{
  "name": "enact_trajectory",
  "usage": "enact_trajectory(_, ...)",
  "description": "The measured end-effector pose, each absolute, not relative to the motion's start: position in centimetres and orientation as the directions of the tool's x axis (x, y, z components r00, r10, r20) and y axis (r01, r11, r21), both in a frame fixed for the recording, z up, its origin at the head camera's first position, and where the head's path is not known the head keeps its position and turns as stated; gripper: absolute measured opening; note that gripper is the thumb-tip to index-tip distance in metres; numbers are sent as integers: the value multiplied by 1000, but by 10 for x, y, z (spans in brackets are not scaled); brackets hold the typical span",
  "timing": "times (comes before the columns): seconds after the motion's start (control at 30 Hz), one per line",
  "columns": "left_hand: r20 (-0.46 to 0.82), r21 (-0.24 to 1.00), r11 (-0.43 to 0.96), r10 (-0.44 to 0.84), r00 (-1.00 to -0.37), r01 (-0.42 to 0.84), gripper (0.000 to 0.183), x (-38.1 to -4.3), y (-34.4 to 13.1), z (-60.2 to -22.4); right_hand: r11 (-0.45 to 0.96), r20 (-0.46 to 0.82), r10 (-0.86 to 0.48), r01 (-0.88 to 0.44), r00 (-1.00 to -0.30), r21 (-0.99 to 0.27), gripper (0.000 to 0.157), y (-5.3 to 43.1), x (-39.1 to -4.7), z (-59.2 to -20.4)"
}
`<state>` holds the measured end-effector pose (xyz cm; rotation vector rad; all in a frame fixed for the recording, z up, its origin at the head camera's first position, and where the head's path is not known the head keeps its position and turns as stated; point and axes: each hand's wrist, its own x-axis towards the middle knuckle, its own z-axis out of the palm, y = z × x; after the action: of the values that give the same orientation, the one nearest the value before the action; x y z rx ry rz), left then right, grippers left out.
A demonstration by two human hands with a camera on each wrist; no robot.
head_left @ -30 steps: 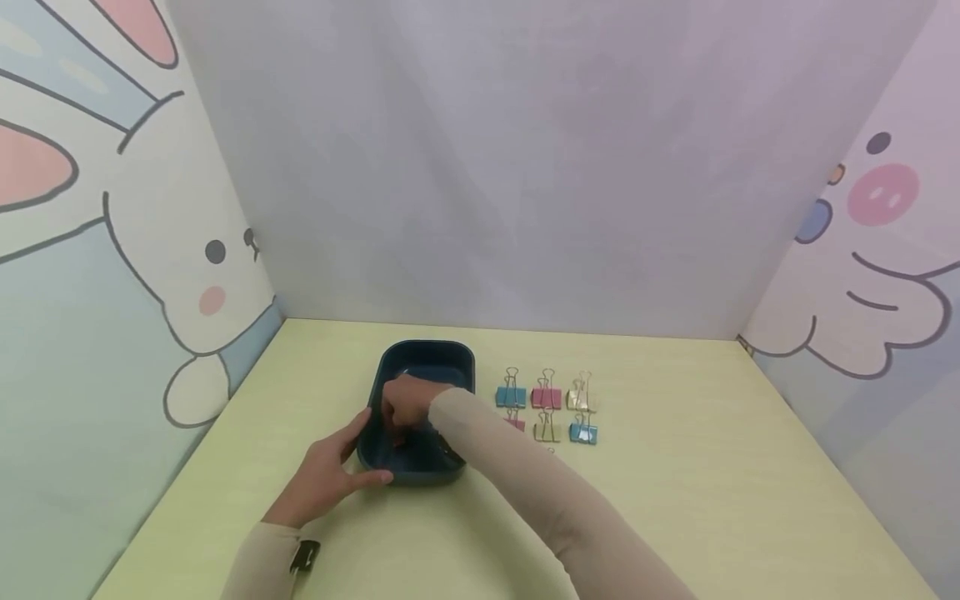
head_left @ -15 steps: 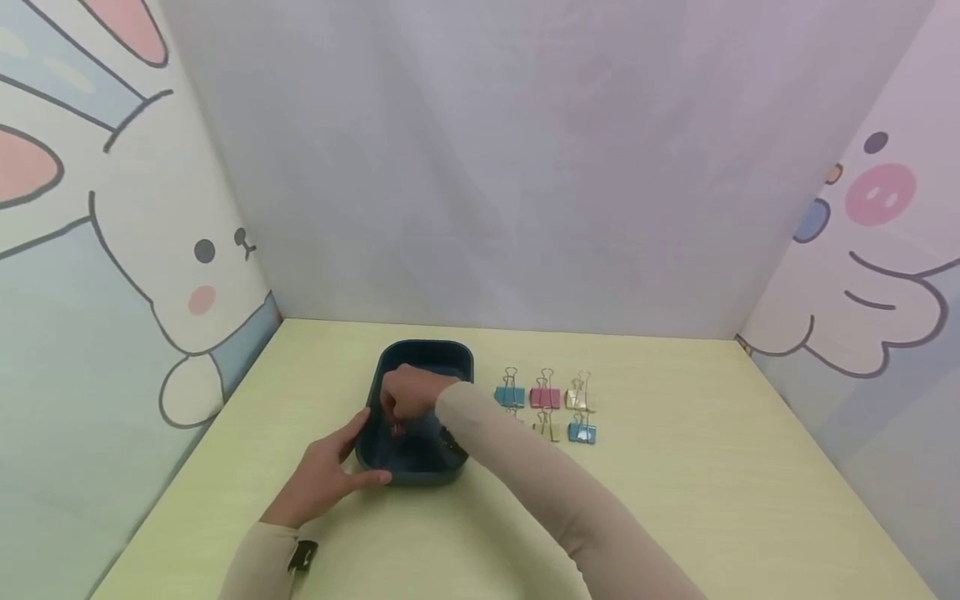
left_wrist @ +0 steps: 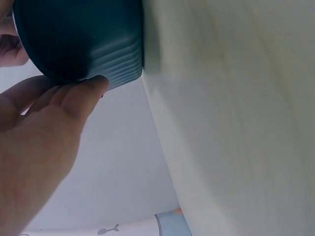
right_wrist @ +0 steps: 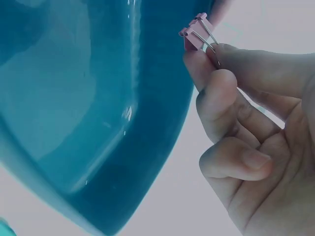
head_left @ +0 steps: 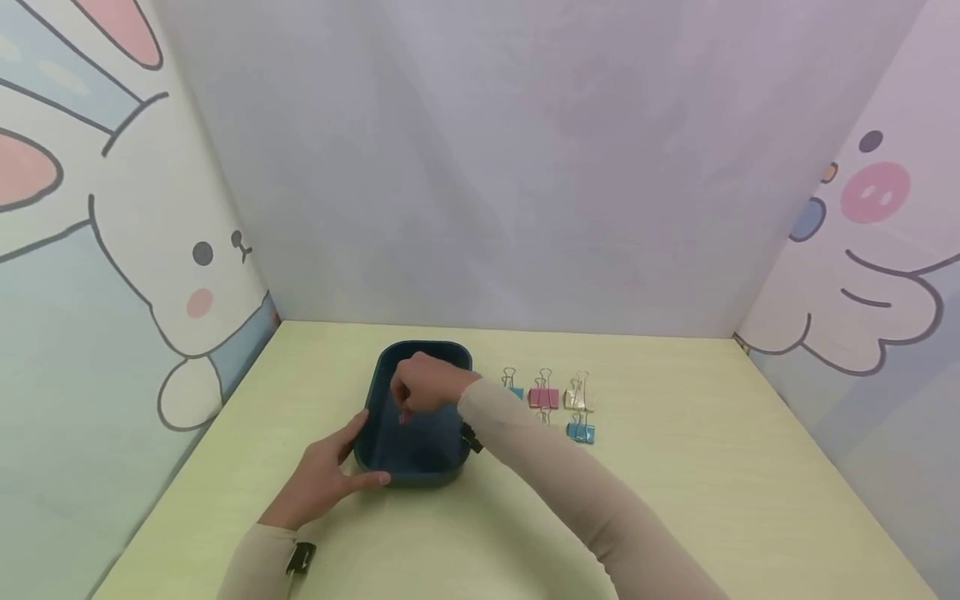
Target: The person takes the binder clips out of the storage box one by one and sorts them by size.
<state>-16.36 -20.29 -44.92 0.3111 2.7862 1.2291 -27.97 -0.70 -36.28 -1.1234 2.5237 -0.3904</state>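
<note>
My left hand point(head_left: 318, 483) holds the near left corner of a dark teal plastic box point(head_left: 416, 477), its thumb along the front and its fingers along the left side. Inside the rim outline, above the box floor, is my right hand point(head_left: 427, 383). Between thumb and forefinger it pinches a small pink binder clip point(right_wrist: 198, 32) by its wire handles, while the other fingers curl toward the palm. In the left wrist view, my left fingers point(left_wrist: 74, 96) press at the ribbed outer wall of the box point(left_wrist: 118, 64).
Right of the box lie binder clips in rows: a pink one point(head_left: 543, 398), a cream one point(head_left: 577, 400) and blue ones, including a blue clip point(head_left: 581, 432) in the nearer row. My right sleeve point(head_left: 547, 467) covers some. Fabric walls stand behind and beside the pale yellow table point(head_left: 712, 467).
My right hand has lifted from the box floor and shifted back and right, carrying the pink binder clip. The left hand has kept its hold on the box.
</note>
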Motion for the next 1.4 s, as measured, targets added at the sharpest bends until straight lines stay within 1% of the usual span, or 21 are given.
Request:
enact_trajectory(0.27, -10, 732, 668, 208, -978, 135, 111, -163, -203, -446, 631, -138, -755, -654, -641, -416, 20, 30, -289, -360)
enact_trajectory(0.43, -5, 730, 669, 204, -979, 136, 110, -162, -202, -448, 636, -111, -740, -636, -664, -437, 19, 52, -290, -360)
enact_trajectory(0.67, 21, 727, 666, 222, -975, 167, 110, -162, -202, -447, 668, -100, -711, -625, -696, -405, 14, 85, -292, -357)
enact_trajectory(0.83, 12, 720, 675, 218, -976, 160, 110, -161, -203, -445, 698, -90, -679, -602, -729, -388, 16, 108, -295, -357)
enact_trajectory(0.97, -1, 730, 669, 211, -977, 144, 110, -161, -204, -447, 717, -101, -652, -566, -752, -407, 15, 127, -296, -358)
enact_trajectory(1.1, -7, 735, 666, 200, -980, 131, 109, -161, -204, -450, 726, -104, -644, -564, -758, -394, 16, 147, -294, -362)
enact_trajectory(1.3, -1, 727, 670, 215, -977, 147, 108, -160, -203, -447, 760, -159, -613, -523, -774, -386, 15, 179, -284, -368)
enact_trajectory(1.4, 3, 723, 674, 215, -977, 151, 109, -159, -203, -444, 771, -166, -602, -515, -781, -375, 15, 193, -279, -372)
